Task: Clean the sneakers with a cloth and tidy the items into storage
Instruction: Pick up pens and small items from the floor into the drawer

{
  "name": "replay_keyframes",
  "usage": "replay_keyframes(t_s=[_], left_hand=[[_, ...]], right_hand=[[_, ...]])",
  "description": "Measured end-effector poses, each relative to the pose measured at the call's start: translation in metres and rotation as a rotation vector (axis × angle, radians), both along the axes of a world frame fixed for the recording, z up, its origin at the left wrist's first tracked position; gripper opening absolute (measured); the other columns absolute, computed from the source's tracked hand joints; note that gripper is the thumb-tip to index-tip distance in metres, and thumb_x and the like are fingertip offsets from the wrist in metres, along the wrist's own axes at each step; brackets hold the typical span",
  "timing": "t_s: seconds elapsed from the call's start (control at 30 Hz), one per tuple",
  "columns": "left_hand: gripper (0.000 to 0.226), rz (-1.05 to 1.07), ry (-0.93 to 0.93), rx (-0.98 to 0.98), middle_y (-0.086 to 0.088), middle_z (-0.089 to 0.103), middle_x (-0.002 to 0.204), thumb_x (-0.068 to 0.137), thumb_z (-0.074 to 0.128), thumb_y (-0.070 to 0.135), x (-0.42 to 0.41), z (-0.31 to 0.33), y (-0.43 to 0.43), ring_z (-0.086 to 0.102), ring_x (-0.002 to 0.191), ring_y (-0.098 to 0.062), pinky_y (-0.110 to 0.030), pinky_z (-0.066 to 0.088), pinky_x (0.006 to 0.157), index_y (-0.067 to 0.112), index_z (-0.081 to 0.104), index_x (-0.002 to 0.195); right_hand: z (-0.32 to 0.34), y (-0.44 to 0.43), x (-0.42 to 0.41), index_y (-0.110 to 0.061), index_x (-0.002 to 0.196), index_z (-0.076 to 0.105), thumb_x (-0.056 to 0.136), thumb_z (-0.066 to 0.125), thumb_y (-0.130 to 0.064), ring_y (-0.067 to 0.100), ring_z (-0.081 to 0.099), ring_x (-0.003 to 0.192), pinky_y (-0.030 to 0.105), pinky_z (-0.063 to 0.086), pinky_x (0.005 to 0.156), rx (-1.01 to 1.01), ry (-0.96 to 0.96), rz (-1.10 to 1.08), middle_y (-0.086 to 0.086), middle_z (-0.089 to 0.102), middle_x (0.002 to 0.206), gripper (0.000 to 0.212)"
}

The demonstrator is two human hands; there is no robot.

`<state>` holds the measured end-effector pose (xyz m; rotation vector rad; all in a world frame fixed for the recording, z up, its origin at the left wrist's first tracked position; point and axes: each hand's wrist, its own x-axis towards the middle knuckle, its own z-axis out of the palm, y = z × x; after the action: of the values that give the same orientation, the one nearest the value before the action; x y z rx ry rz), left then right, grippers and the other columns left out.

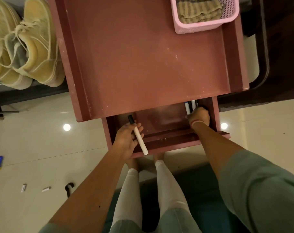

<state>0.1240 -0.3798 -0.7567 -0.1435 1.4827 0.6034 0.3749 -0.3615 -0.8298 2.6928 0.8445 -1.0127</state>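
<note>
The sneakers [25, 47] stood paired at far left, the left hand [127, 140] pinched a black-capped marker [138, 137] over the open drawer [168, 145], evidently to stow it, the right hand [199, 116] clasped several markers [190, 106] in the drawer's right corner, and the cloth [198, 10] lay in the pink basket [201, 26].

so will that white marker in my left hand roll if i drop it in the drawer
Probably: the marker is a round tube, so it should roll until a wall of the drawer stops it. It looks stiff and light, since the left hand holds it with fingers only.
</note>
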Motion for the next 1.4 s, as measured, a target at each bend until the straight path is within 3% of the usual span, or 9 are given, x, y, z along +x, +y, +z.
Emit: replay_keyframes(t_s=[0.1,0.2,0.3,0.37,0.57,0.67,0.9,1.07,1.4], left_hand=[[0.017,-0.023,0.009,0.012,-0.007,0.066,0.105,0.094,0.056,0.005,0.002,0.003,0.001,0.065,0.100,-0.018,-0.032,0.054,0.075,0.012,0.057,0.109],[0.028,-0.077,0.026,0.028,-0.005,0.065,0.105,0.089,0.064,0.008,0.005,0.010,0.005,0.066,0.097,-0.016,-0.027,0.055,0.067,0.010,0.056,0.115],[0.027,-0.125,-0.010,0.037,-0.003,0.066,0.099,0.084,0.069,0.008,0.012,0.016,0.010,0.066,0.093,-0.014,-0.028,0.056,0.069,0.011,0.057,0.108],[0.034,-0.176,-0.010,0.046,-0.002,0.067,0.099,0.081,0.072,0.008,0.017,0.018,0.012,0.066,0.093,-0.013,-0.030,0.056,0.076,0.010,0.057,0.112],[0.047,-0.227,0.071,0.035,-0.005,0.067,0.112,0.075,0.079,0.020,0.019,0.009,0.009,0.064,0.105,-0.017,-0.032,0.054,0.086,0.010,0.058,0.116],[0.026,-0.181,0.051,0.012,0.001,0.063,0.113,0.083,0.071,0.030,0.016,0.009,0.004,0.058,0.109,-0.015,-0.035,0.046,0.098,0.022,0.060,0.105],[0.012,-0.154,0.061,-0.073,-0.002,0.062,0.116,0.088,0.066,0.024,0.010,0.006,0.000,0.058,0.109,-0.020,-0.037,0.044,0.100,0.023,0.059,0.097],[0.009,-0.127,0.081,-0.077,-0.002,0.063,0.107,0.089,0.065,0.022,0.000,0.001,-0.001,0.059,0.107,-0.020,-0.039,0.043,0.101,0.022,0.059,0.095],[0.008,-0.127,0.124,-0.078,-0.001,0.063,0.108,0.092,0.062,0.024,-0.013,0.006,-0.001,0.060,0.102,-0.018,-0.035,0.046,0.093,0.023,0.060,0.099]], right_hand=[[0.020,0.006,-0.006,-0.002,0.102,0.064,0.072,0.079,-0.031,0.032,0.065,0.094,0.033,0.052,0.077,-0.009,0.139,-0.110,0.012,0.068,0.100,0.044],[0.065,-0.006,-0.036,-0.013,0.093,0.063,0.071,0.081,-0.028,0.023,0.063,0.094,0.036,0.052,0.087,0.047,0.518,-0.273,0.004,0.066,0.099,0.032],[0.106,-0.033,-0.076,-0.019,0.087,0.066,0.072,0.079,-0.025,0.016,0.062,0.091,0.034,0.053,0.083,-0.042,0.791,-0.174,-0.002,0.067,0.093,0.021],[0.116,-0.044,-0.097,-0.018,0.088,0.066,0.074,0.078,-0.021,0.018,0.065,0.088,0.033,0.054,0.082,-0.029,0.851,-0.146,0.000,0.067,0.090,0.019],[0.107,-0.046,-0.097,-0.013,0.090,0.069,0.077,0.076,-0.022,0.016,0.063,0.076,0.029,0.053,0.077,0.006,0.717,-0.064,-0.003,0.064,0.077,0.018],[0.088,-0.033,-0.067,-0.008,0.101,0.068,0.078,0.076,-0.022,0.016,0.062,0.079,0.022,0.047,0.074,0.103,0.441,-0.141,0.006,0.068,0.092,0.028],[0.019,-0.004,-0.031,-0.003,0.109,0.062,0.077,0.076,-0.025,0.033,0.064,0.100,0.039,0.052,0.080,-0.078,0.054,0.093,0.016,0.066,0.108,0.041],[0.004,0.005,-0.021,-0.003,0.115,0.060,0.076,0.077,-0.028,0.035,0.062,0.105,0.039,0.051,0.080,-0.123,0.001,0.162,0.016,0.064,0.114,0.050],[0.018,-0.001,-0.008,-0.006,0.102,0.065,0.075,0.076,-0.034,0.034,0.064,0.093,0.036,0.051,0.073,-0.103,0.047,0.196,0.016,0.067,0.101,0.040]])
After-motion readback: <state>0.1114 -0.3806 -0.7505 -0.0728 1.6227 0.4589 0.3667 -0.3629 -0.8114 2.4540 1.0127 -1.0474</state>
